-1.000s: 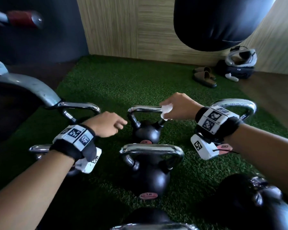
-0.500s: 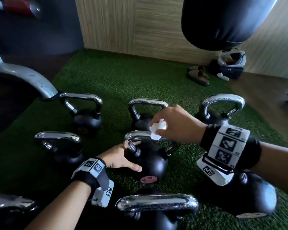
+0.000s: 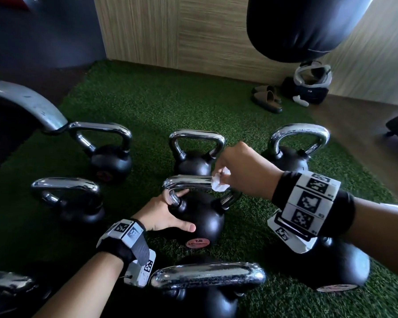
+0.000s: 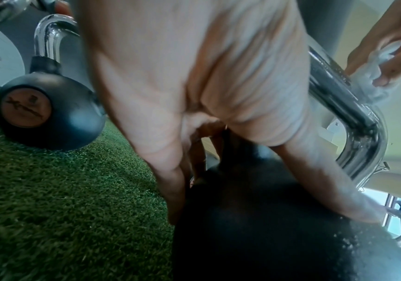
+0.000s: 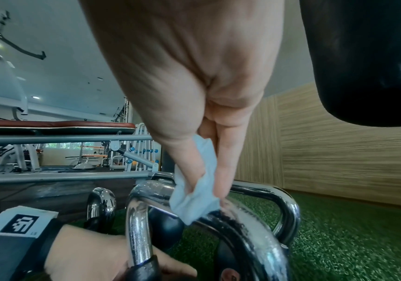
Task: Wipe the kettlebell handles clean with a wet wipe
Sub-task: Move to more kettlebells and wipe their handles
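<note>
A black kettlebell (image 3: 200,216) with a chrome handle (image 3: 186,182) stands on green turf in the middle of the group. My right hand (image 3: 230,177) pinches a crumpled white wet wipe (image 3: 220,183) and presses it on the right part of that handle. In the right wrist view the wipe (image 5: 194,199) sits between thumb and fingers on the handle (image 5: 242,214). My left hand (image 3: 170,212) grips the kettlebell's ball, thumb across the front and a finger showing through the handle; the left wrist view shows the ball (image 4: 266,237) under the fingers.
Several more kettlebells surround it: back middle (image 3: 193,164), back right (image 3: 287,159), back left (image 3: 110,164), left (image 3: 78,207), near front (image 3: 207,278). A black punch bag (image 3: 303,26) hangs at upper right. Slippers (image 3: 267,99) lie by the wall. A grey metal bar (image 3: 32,106) curves in at left.
My right hand left the back middle kettlebell's handle and brought the wipe to the nearer kettlebell's handle. My left hand dropped from the air and took hold of that kettlebell's ball.
</note>
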Demonstrator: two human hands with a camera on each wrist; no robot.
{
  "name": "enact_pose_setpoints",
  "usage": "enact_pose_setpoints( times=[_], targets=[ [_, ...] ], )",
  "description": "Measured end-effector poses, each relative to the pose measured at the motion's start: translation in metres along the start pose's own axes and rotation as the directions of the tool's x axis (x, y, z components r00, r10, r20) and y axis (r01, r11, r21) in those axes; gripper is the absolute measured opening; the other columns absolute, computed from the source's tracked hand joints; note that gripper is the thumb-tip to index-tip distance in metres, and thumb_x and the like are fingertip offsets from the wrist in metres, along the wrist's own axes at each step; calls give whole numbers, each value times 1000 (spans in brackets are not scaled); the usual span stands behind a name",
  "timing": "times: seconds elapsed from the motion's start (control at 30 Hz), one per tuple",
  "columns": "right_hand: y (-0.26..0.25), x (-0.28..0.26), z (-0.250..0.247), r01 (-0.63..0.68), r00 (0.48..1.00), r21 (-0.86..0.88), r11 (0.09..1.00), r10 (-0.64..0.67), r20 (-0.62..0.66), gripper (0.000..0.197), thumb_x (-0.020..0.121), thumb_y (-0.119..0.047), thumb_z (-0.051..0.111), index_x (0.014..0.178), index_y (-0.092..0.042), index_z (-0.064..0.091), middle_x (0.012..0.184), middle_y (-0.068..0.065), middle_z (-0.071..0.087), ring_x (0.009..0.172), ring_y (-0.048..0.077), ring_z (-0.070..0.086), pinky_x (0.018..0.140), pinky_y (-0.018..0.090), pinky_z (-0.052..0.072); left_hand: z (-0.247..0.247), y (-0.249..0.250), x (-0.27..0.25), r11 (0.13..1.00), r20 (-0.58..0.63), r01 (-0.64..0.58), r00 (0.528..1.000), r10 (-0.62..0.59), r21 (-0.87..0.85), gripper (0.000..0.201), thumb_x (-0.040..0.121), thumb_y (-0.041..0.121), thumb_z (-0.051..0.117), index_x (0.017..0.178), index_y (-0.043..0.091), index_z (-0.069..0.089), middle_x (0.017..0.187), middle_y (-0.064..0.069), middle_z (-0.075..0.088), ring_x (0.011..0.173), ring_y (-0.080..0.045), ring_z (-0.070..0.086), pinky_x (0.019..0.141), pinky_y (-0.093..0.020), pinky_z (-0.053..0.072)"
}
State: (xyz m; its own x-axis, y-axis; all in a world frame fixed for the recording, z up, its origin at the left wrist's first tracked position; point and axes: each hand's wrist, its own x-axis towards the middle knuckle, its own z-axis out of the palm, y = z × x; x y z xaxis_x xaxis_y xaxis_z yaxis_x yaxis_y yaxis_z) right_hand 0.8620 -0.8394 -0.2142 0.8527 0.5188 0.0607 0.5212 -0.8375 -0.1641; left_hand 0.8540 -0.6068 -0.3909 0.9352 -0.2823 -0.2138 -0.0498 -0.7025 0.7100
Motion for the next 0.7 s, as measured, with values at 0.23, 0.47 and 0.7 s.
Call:
enact_pose_setpoints(
  times=[0.23,0.47,0.7],
  targets=[
    [25,-11,-12,-109,989,-62,992,114,95,15,75,-7,79,80,-20,74,82,-3,73,81,15,71,75,33,60,-1,1,1,999,-1,-2,1000,2,-42,123,42,76,87,151,47,38,156,21,34,144,-1,33,117,-17,24],
    [42,-11,5,-192,973,-30,981,195,123,16,69,-2,77,70,-15,67,75,-4,66,70,12,63,55,16,47,-3,4,2,999,26,-3,1000,4,-39,135,30,87,79,152,46,37,157,22,32,145,-1,30,117,-15,21],
    [69,-16,26,-386,922,279,879,354,158,30,60,-3,92,74,-18,70,83,3,74,80,20,70,70,39,62,-4,8,2,997,28,-52,998,53,-65,111,39,71,88,138,65,38,154,29,32,142,6,26,113,-11,19]
  ],
)
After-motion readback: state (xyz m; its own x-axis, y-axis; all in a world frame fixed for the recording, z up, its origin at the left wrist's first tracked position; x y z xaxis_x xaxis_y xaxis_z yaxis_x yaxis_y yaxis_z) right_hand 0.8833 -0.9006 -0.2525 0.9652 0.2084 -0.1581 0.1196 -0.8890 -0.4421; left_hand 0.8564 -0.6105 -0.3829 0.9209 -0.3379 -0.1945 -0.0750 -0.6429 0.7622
